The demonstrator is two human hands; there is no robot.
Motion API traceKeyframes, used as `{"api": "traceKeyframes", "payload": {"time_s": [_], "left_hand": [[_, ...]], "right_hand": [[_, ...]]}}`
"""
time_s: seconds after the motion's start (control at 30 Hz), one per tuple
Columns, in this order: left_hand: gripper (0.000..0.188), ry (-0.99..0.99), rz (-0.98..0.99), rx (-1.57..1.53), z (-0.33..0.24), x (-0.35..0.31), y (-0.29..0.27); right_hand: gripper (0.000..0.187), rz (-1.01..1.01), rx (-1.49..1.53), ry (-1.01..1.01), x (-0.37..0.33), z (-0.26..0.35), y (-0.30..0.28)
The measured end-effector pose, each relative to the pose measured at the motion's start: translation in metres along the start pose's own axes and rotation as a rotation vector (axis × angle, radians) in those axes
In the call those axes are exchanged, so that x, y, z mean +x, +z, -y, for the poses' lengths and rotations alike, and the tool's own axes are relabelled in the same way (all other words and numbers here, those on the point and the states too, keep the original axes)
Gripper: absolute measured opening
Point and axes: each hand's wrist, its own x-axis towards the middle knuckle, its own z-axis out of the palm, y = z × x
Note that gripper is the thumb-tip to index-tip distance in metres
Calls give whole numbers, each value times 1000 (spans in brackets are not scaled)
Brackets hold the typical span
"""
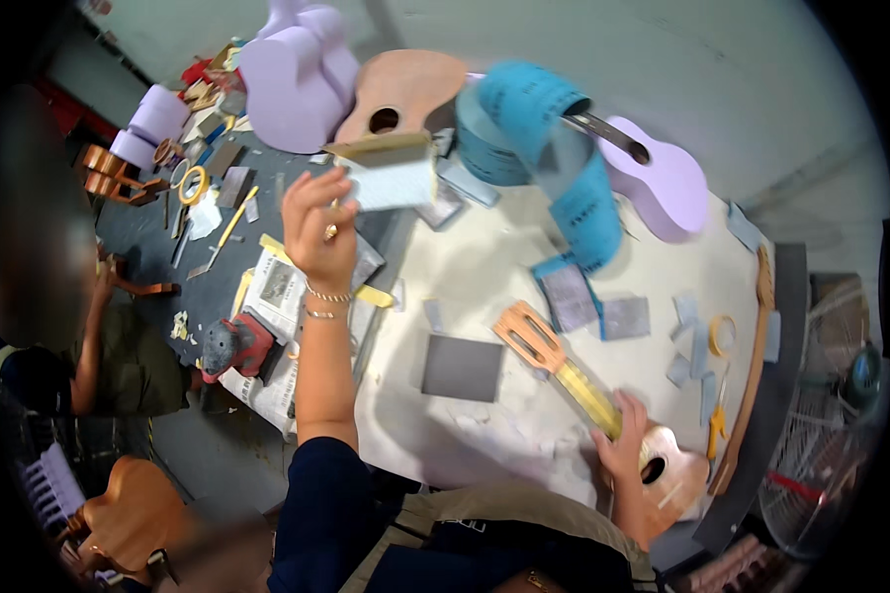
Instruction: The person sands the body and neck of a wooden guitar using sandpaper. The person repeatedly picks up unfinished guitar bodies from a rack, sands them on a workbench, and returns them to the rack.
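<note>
My left hand (321,222) is raised over the middle of the work surface, wearing a ring and bracelets. Its fingers pinch the edge of a pale, folded sheet (394,186) with a brownish upper flap, perhaps sandpaper; motion blurs it. At the lower right, my right hand (625,435) grips an unfinished wooden ukulele (677,479) where the neck meets the body. Yellow tape covers the neck, and the slotted headstock points up and left. A dark square of sandpaper (462,369) lies left of the headstock.
A long blue sandpaper strip (574,188) curls at the back, beside a purple ukulele (663,188). Purple and wooden guitar bodies (405,84) lean behind. Sandpaper scraps, a tape roll (722,336) and a yellow-handled tool (717,430) lie right. Another person (99,336) works at left.
</note>
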Motion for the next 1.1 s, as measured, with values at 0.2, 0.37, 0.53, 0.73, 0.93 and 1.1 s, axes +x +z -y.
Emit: {"api": "traceKeyframes", "payload": {"time_s": [0.2,0.37,0.53,0.73,0.93,1.1], "left_hand": [[21,35,281,-427,-175,-14,12],[18,-45,359,-535,-292,-40,-11],[20,-287,576,-590,-373,-57,-45],[45,-250,556,-405,-457,-74,-49],[31,-46,418,-319,-520,-112,-63],[34,-477,334,-623,-565,-122,-81]], "right_hand": [[51,-138,746,52,65,79,-51],[34,57,1231,355,52,53,-85],[34,-29,1485,397,-1,26,-126],[40,77,1533,412,-65,-20,-164],[38,183,1481,402,-114,-69,-189],[42,261,1440,253,-140,-72,-206]]}}
